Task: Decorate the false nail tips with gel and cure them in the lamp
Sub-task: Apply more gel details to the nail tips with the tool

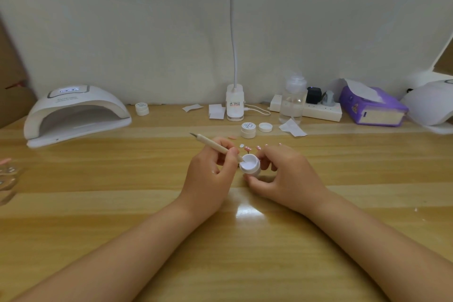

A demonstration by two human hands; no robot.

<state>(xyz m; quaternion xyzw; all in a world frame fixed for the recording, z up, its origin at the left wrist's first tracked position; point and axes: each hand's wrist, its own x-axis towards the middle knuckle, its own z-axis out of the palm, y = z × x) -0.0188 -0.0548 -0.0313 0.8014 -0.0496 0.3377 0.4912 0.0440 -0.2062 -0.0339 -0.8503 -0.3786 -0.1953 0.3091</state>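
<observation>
The right hand [284, 174] is gripping a small white open jar [250, 167] above the wooden table [98, 203], tilted towards the camera, with pale gel showing inside. The left hand [210, 169] is pinching a thin pen tool [215, 146], its tip touching the jar rim. Small pink nail tips [247, 148] are lying just behind the jar. The curing lamp [76, 113] is standing far left; its lettering is too blurred to read

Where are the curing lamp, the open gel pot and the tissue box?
curing lamp [73, 108], head view, on its white dome.
open gel pot [250, 167], head view, on its white inside.
tissue box [375, 108], head view, on its purple top.
</observation>
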